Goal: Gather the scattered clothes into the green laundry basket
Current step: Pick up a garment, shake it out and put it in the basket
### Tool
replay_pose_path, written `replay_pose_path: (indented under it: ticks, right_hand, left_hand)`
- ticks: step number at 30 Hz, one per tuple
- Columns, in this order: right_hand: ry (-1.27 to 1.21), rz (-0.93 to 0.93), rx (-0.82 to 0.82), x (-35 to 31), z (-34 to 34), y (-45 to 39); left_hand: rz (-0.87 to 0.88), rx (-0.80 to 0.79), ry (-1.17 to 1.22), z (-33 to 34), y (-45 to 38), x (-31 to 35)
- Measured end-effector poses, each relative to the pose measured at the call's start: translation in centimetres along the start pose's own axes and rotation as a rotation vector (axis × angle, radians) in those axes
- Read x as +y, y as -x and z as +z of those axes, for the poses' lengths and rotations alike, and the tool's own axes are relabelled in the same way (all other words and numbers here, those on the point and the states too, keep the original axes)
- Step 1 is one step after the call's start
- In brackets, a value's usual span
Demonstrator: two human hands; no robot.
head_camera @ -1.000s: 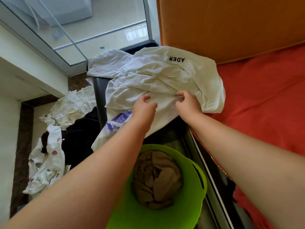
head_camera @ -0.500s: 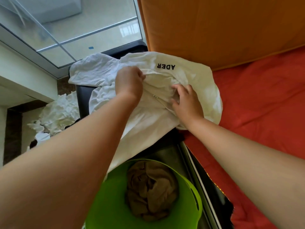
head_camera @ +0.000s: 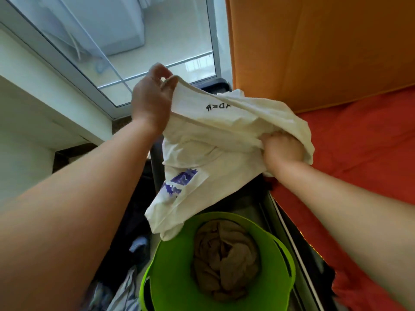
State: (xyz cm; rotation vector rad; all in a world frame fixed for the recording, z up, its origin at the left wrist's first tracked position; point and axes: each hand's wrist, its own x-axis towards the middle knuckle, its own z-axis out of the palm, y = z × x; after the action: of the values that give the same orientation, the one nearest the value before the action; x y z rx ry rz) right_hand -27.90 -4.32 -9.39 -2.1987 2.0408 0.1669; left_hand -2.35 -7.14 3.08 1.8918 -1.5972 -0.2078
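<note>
A white T-shirt (head_camera: pixel 224 135) with black lettering and a purple print hangs lifted in the middle of the view. My left hand (head_camera: pixel 150 102) grips its upper edge, raised high. My right hand (head_camera: pixel 280 151) clutches a bunch of the same shirt lower down on the right. The shirt's bottom corner dangles just above the rim of the green laundry basket (head_camera: pixel 170 272), which stands below with a crumpled brown garment (head_camera: pixel 226 263) inside.
An orange headboard (head_camera: pixel 314 46) and a red bed sheet (head_camera: pixel 370 153) fill the right side. A dark bed frame edge (head_camera: pixel 283 223) runs beside the basket. More clothes (head_camera: pixel 125 288) lie on the floor at lower left. A glass door (head_camera: pixel 134 48) is behind.
Both hands have pulled the white T-shirt up off the bed frame corner; my left hand rose high with the top edge, and the shirt now hangs over the basket.
</note>
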Motion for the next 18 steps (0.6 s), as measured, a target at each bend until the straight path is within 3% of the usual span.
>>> replay_pose_path:
  ticks: [4,10,16,18]
  right_hand:
    - [-0.123,0.002,0.212,-2.3,-4.2,2.5]
    - [-0.149,-0.315,0.357,-9.2,-10.9,9.1]
    - [-0.283,-0.441,0.366,-21.7,-14.0,15.9]
    - [-0.223,-0.483,0.354,-25.7,-14.0,17.7]
  left_hand:
    - [0.373,-0.225,-0.460,-8.0,3.6,-2.1]
    - [0.483,-0.549,-0.810,-17.6,10.8,-7.9]
    - [0.760,-0.376,-0.853,-26.4,18.2,-14.4]
    - [0.603,-0.396,-0.891,-29.6,20.4,-16.6]
